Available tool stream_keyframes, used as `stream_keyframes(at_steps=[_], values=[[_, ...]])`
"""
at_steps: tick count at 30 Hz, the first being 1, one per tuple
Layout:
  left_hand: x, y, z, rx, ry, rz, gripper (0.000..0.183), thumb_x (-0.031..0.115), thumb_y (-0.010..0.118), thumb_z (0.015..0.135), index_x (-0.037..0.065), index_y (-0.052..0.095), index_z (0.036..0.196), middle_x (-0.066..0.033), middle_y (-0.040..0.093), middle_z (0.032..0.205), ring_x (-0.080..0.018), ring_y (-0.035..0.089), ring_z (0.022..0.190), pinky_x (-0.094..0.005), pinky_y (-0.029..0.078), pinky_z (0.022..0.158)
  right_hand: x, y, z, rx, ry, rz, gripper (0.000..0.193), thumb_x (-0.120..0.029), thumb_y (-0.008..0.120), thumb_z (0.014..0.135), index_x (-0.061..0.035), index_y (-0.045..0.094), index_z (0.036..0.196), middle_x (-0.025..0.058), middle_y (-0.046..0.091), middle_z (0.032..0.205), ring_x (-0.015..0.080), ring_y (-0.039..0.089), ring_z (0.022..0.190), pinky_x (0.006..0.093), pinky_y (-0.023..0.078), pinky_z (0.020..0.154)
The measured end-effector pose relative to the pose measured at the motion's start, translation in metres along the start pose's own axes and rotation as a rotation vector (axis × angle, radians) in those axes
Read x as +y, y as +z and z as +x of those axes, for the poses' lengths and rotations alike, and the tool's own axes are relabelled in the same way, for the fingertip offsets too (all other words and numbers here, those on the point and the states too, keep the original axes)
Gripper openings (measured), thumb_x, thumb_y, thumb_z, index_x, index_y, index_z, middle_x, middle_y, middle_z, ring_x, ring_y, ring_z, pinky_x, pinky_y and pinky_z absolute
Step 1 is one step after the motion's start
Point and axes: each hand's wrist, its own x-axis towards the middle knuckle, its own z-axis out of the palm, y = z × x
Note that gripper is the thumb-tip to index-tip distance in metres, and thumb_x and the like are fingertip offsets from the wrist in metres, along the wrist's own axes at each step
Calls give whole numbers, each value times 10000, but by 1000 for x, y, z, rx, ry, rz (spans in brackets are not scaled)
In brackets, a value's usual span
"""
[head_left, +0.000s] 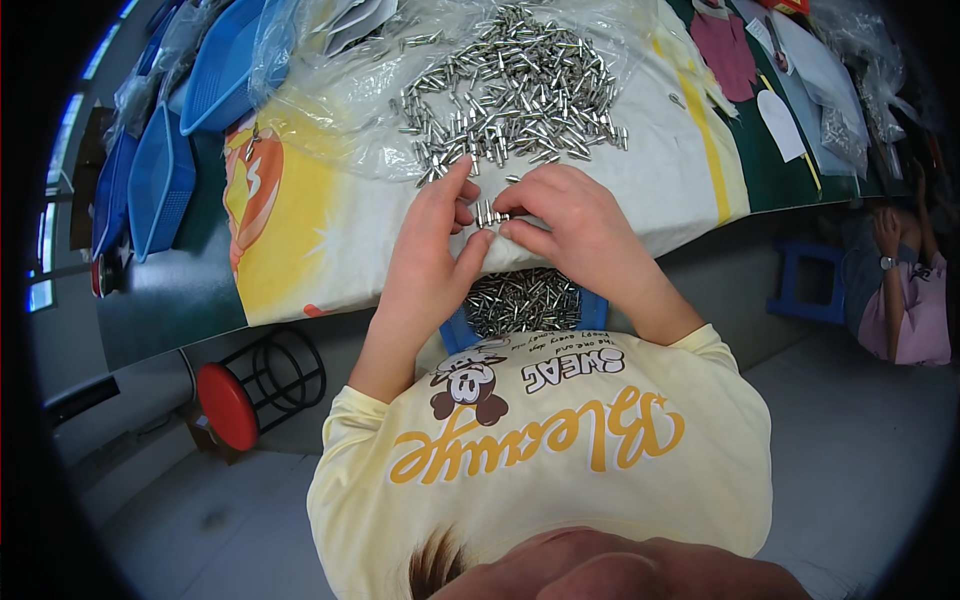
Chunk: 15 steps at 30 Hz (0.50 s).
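Between my two hands, at the front of the cloth-covered table, a short row of small silvery metal pins (488, 214) is held side by side. The thumb and index finger of my right hand (568, 212) pinch the right end of the row. My left hand (436, 222) curls round the left end, its thumb below the pins and its index finger pointing up toward the pile. Just beyond my fingers lies a large loose pile of similar metal pins (530, 80). Below the table edge, close to my body, a blue bin (593, 311) holds many more pins.
A clear plastic sheet (335, 125) lies left of the pile. Blue baskets (160, 185) stand at the left edge, with a red stool (228, 405) below. Gloves, paper and bags (845, 135) lie at the far right, near a blue stool (808, 283) and another person (905, 300).
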Motion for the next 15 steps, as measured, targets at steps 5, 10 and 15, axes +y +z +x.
stream_keyframes(at_steps=[5, 10, 15], values=[[-1, -8, -3, 46, -19, -14, 739, -67, 645, 759, 38, 367, 1435, -99, 553, 1108, -192, 537, 887, -312, 472, 804, -3, 4, 1, -32, 39, 24, 243, -111, 728, 757, -98, 628, 978, 52, 602, 856, 253, 595, 834, 366, 478, 736], [-3, -12, -5, 49, -18, 7, 727, -90, 594, 760, 36, 363, 1437, -103, 545, 1117, -191, 540, 882, -303, 476, 799, -5, 4, 4, -29, 14, 39, 265, -95, 727, 754, -94, 624, 998, 56, 607, 860, 248, 599, 826, 358, 484, 726], [1, -8, -4, 34, -17, -44, 715, -98, 573, 768, 34, 357, 1436, -109, 540, 1115, -194, 540, 885, -305, 485, 805, -5, -4, 1, -59, 76, 90, 280, -69, 715, 770, -68, 626, 1035, 68, 619, 878, 228, 617, 817, 336, 506, 714]])
